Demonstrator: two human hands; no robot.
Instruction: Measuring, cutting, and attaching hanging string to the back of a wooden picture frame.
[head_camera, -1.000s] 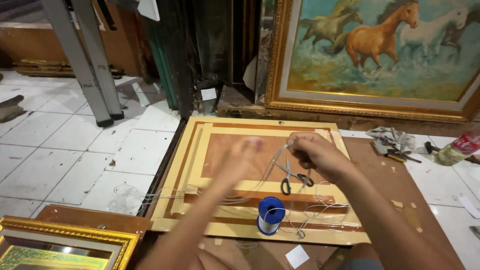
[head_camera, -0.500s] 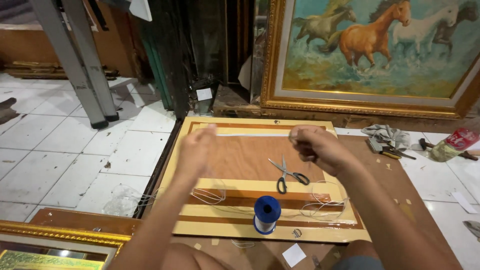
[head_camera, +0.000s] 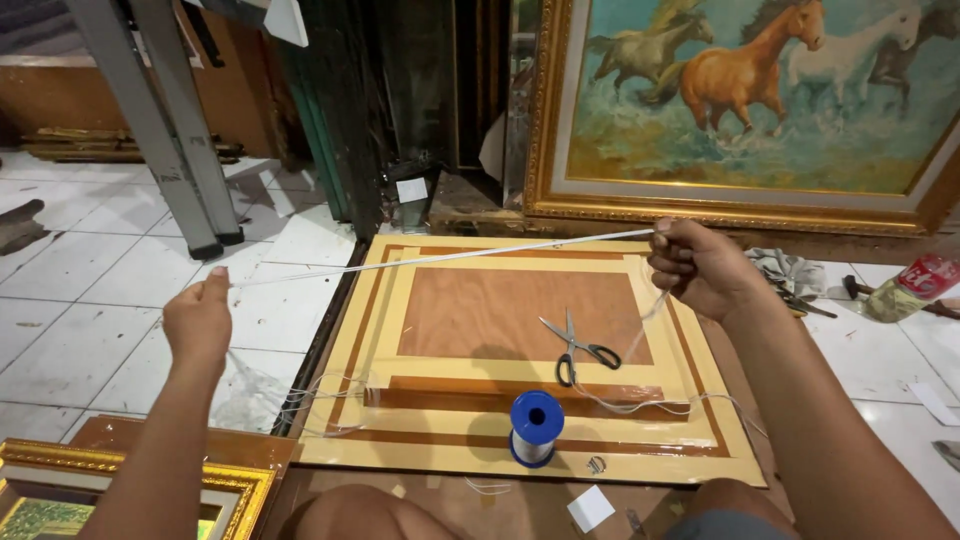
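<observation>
The person is stretching a clear cord (head_camera: 440, 256) taut above the frame back (head_camera: 520, 345), fingers of the left hand (head_camera: 198, 322) and right hand (head_camera: 700, 265) pinching its ends, and slack loops near the blue spool (head_camera: 536, 427) are probably risking a tangle.

A picture-framing workshop: gilt-framed horse painting (head_camera: 750, 100), frame back (head_camera: 520, 350), scissors (head_camera: 578, 348), ladder (head_camera: 165, 120) on tiled floor (head_camera: 90, 300).

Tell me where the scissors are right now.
In the head view, the scissors lie open on the back of the picture frame, right of centre, just above the blue spool and below the right hand.
</observation>
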